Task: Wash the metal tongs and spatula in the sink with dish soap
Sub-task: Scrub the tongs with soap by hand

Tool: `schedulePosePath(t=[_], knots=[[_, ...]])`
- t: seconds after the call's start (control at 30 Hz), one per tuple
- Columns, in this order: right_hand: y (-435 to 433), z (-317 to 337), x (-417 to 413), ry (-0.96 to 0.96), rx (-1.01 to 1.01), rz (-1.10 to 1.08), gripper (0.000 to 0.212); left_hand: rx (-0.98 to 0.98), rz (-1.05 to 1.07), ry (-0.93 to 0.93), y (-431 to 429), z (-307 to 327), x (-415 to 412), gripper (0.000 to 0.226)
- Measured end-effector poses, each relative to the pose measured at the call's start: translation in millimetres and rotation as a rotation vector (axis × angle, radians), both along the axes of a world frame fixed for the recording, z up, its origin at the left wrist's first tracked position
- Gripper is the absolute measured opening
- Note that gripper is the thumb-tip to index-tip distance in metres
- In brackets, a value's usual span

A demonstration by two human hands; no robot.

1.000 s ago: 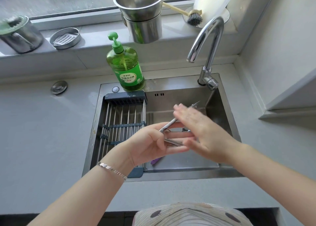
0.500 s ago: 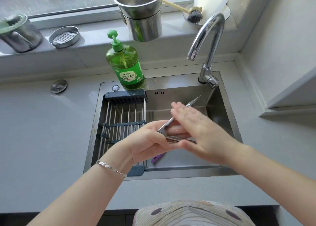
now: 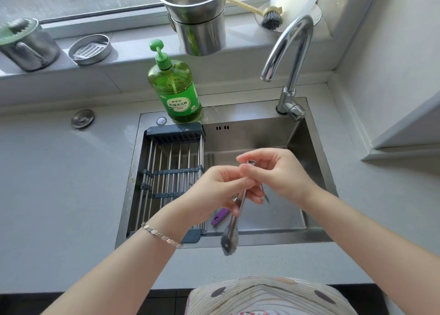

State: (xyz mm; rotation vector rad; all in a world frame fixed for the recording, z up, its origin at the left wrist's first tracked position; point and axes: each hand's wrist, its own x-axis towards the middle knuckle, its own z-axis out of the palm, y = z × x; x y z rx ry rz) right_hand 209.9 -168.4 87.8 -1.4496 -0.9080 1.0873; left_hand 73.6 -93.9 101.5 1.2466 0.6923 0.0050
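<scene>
Over the steel sink (image 3: 309, 147), shiny metal tongs (image 3: 234, 221) are gripped by left hand (image 3: 219, 188) and right hand (image 3: 278, 174), so drips fall inside

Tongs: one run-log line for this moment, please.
tongs over sink | left hand and right hand both grip | faucet dry

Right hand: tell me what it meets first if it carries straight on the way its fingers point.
The right hand points leftward, and its fingertips already touch the tongs and the left hand. Beyond them, probably the drying rack, though depth is unclear.
</scene>
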Motion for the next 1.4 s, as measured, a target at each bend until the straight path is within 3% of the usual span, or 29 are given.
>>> schedulePosePath(t=[0.07, 0.17, 0.27, 0.4, 0.47, 0.6, 0.83, 0.97, 1.07, 1.13, 1.2, 1.3, 1.33, 1.4], knots=[[-2, 1, 6, 0.176, 0.002, 0.003, 0.018, 0.002, -0.002, 0.008, 3, 0, -3, 0.011], [-5, 1, 5, 0.222, -0.010, -0.022, 0.016, 0.193, -0.046, 0.100, 6, -4, -3, 0.011], [-3, 3, -1, 0.129, -0.076, -0.038, 0.005, 0.304, -0.088, 0.128, -1, -4, 3, 0.017], [2, -1, 3, -0.255, -0.173, -0.082, 0.028, 0.287, -0.011, 0.127, -5, -5, 9, 0.021], [2, -1, 5, -0.203, -0.193, -0.074, 0.029, 0.293, 0.000, 0.128, -4, -7, 10, 0.025], [-4, 6, 10, 0.023, -0.197, 0.084, 0.009, 0.293, -0.032, 0.121, -2, -8, 7, 0.027], [0, 4, 4, -0.197, -0.252, -0.046, 0.020, 0.323, -0.068, 0.123, -4, -5, 8, 0.017], [0, 3, 3, -0.113, -0.259, -0.064, 0.024, 0.197, -0.045, 0.091, 1, -6, 8, 0.017], [-1, 4, 3, 0.060, -0.245, -0.106, 0.022, 0.010, 0.003, 0.022, 4, -10, 7, 0.022], [-3, 5, 4, 0.152, -0.235, -0.086, 0.019, -0.013, 0.026, 0.009, 5, -12, 6, 0.029], [-6, 5, 7, 0.151, -0.215, -0.022, 0.015, 0.060, 0.016, 0.027, 5, -12, 5, 0.029], [-13, 3, 11, 0.122, -0.111, 0.035, 0.013, 0.358, -0.069, 0.094, 6, -7, 3, 0.019], [-17, 3, 12, 0.059, -0.055, 0.050, 0.017, 0.439, -0.095, 0.100, 7, -6, 2, 0.015], [-24, 2, 15, -0.265, 0.123, 0.078, 0.021, 0.515, -0.152, 0.081, 10, -5, -3, 0.012]])
